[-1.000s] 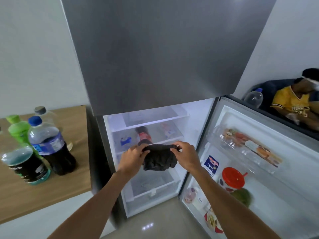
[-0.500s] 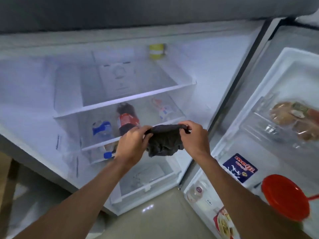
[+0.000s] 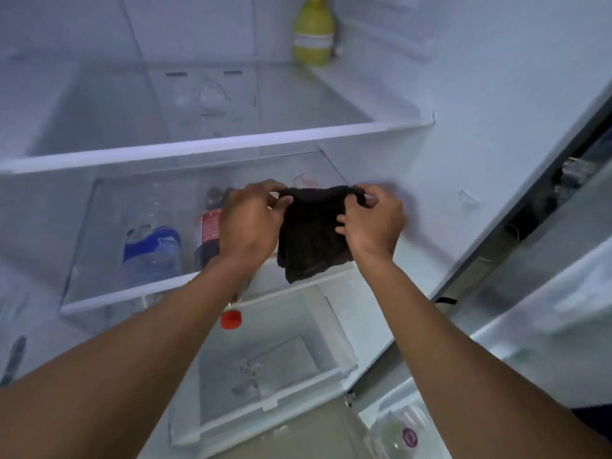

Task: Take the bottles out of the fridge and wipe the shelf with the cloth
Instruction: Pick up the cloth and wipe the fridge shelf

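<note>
a: what are the hands doing?

b: both are up in front of the open fridge [image 3: 463, 94]. the left hand [image 3: 250, 223] and the right hand [image 3: 372, 223] each pinch a top corner of the dark cloth [image 3: 313, 233], fingers closed tight on the fabric, so it hangs down flat between them.

a: is the cloth on the shelf?

b: no, it hangs in the air, just near of the middle shelf [image 3: 159, 293] front edge, toward its right end. its lower edge dangles over the right end of that shelf's front edge, above the clear drawer [image 3: 275, 405] below.

a: and the bottles?

b: two lie on the middle shelf, left of the hands. a clear bottle with a blue label [image 3: 152, 248] lies on the left. a dark cola bottle with a red label [image 3: 208, 233] lies beside it to the right, partly hidden by the left hand and wrist. a red cap [image 3: 231, 319] shows at the near shelf edge under the left forearm; i cannot tell for sure whether it belongs to the cola bottle.

a: anything on the top shelf?

b: the top shelf [image 3: 215, 144] carries only a yellow bottle [image 3: 313, 31] standing upright at the far right corner. the rest of its glass is bare.

a: the door?

b: the fridge door [image 3: 563, 293] stands open on the right, blurred, its contents hard to make out.
</note>
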The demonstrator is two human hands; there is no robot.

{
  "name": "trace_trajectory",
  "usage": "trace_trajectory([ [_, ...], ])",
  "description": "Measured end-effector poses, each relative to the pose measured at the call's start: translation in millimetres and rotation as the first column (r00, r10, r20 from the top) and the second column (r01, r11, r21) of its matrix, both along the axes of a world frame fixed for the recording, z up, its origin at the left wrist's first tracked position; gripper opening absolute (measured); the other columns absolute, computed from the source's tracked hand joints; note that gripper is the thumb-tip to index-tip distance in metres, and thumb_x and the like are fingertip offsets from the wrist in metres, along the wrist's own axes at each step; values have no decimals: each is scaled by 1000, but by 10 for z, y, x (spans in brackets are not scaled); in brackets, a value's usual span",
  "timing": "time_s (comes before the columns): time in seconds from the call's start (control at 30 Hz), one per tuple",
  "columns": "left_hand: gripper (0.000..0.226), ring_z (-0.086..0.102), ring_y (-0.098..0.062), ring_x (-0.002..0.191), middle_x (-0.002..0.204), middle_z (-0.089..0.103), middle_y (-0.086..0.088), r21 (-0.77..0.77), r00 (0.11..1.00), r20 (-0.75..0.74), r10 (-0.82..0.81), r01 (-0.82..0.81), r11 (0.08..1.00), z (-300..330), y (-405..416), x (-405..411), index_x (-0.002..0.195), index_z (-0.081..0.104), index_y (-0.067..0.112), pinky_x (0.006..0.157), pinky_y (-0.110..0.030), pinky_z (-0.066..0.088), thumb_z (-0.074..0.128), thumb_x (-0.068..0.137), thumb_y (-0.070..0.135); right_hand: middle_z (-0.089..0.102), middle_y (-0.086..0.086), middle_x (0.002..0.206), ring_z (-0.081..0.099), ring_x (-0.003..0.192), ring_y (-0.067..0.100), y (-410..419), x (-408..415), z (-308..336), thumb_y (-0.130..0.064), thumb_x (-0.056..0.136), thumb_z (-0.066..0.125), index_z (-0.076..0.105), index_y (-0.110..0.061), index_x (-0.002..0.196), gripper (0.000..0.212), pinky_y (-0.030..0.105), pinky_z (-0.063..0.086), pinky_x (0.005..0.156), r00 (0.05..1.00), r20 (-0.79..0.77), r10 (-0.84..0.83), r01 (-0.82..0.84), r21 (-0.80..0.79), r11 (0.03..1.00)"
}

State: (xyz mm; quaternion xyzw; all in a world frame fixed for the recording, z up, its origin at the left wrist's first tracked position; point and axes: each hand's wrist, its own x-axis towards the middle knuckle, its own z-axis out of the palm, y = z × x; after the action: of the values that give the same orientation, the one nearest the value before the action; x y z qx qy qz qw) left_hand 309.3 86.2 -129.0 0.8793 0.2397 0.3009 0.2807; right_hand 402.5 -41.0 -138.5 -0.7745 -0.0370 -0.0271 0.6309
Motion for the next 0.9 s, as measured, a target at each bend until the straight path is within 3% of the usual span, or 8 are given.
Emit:
trace_trajectory([
  [0.1, 18, 63, -18, 87, 84, 72, 7, -42, 997, 26, 78, -77, 996, -46, 195, 278, 100, 70, 31, 78, -31, 49, 61, 87, 40, 73, -2, 96, 73, 84, 22, 186, 223, -24, -19, 87, 65, 69, -35, 90, 17, 41, 60, 83, 999, 52, -2, 0, 43, 999],
  [0.17, 20, 64, -14, 86, 86, 72, 10, -51, 998, 11, 56, -56, 997, -90, 301, 387, 103, 68, 33, 77, -31, 51, 58, 88, 42, 67, 1, 118, 66, 105, 19, 265, 261, -69, -18, 91, 64, 66, -26, 118, 29, 27, 50, 96, 991, 134, 9, 1, -77, 997],
  [0.23, 28, 63, -16, 95, 97, 71, 9, 4, 999, -23, 25, -25, 1000, -172, 366, 379, 112, 64, 34, 83, -35, 51, 52, 90, 46, 51, 6, 142, 51, 128, 21, 306, 176, -182, -21, 93, 62, 50, -22, 142, 50, 26, 39, 106, 959, 242, 144, -69, -295, 953],
  [0.3, 37, 57, -21, 110, 114, 65, 2, 29, 992, -120, 32, -29, 999, -315, 431, 271, 123, 57, 34, 91, -37, 46, 44, 92, 50, 36, 9, 156, 35, 143, 28, 333, 63, -309, -31, 96, 58, 33, -25, 152, 62, 40, 31, 116, 875, 300, 379, -167, -547, 820],
  [0.37, 42, 50, -26, 119, 127, 57, -5, 73, 966, -248, 74, -57, 996, -476, 523, 107, 129, 51, 30, 99, -42, 41, 38, 94, 49, 24, 5, 163, 19, 150, 32, 364, 60, -379, -48, 99, 44, 19, -37, 155, 63, 54, 17, 121, 800, 216, 560, -209, -774, 597],
  [0.53, 58, 21, -20, 144, 155, 29, -2, 238, 907, -408, 105, -6, 971, -527, 838, -123, 144, 32, 26, 118, -42, 14, 21, 94, 52, -4, 0, 167, -14, 152, 32, 464, 188, -346, -72, 93, 16, 3, -51, 153, 65, 58, -10, 119, 773, -127, 622, -352, -901, 253],
  [0.73, 82, -1, -16, 148, 161, 6, 2, 234, 829, -523, 199, -85, 969, -719, 1313, -580, 151, 12, 24, 120, -44, 3, 6, 85, 72, -7, 2, 167, -17, 151, 32, 625, 446, -406, -78, 87, 15, -2, -50, 153, 74, 57, -12, 118, 824, -77, 562, -273, -922, 274],
  [0.9, 81, -10, -14, 147, 162, -3, 2, 219, 829, -525, 196, -91, 971, -746, 1294, -533, 152, 3, 24, 120, -43, -5, 1, 85, 70, -3, -1, 168, -13, 152, 31, 850, 723, -379, -56, 99, 16, 0, -46, 155, 59, 64, -11, 116, 805, -86, 587, -295, -916, 271],
])
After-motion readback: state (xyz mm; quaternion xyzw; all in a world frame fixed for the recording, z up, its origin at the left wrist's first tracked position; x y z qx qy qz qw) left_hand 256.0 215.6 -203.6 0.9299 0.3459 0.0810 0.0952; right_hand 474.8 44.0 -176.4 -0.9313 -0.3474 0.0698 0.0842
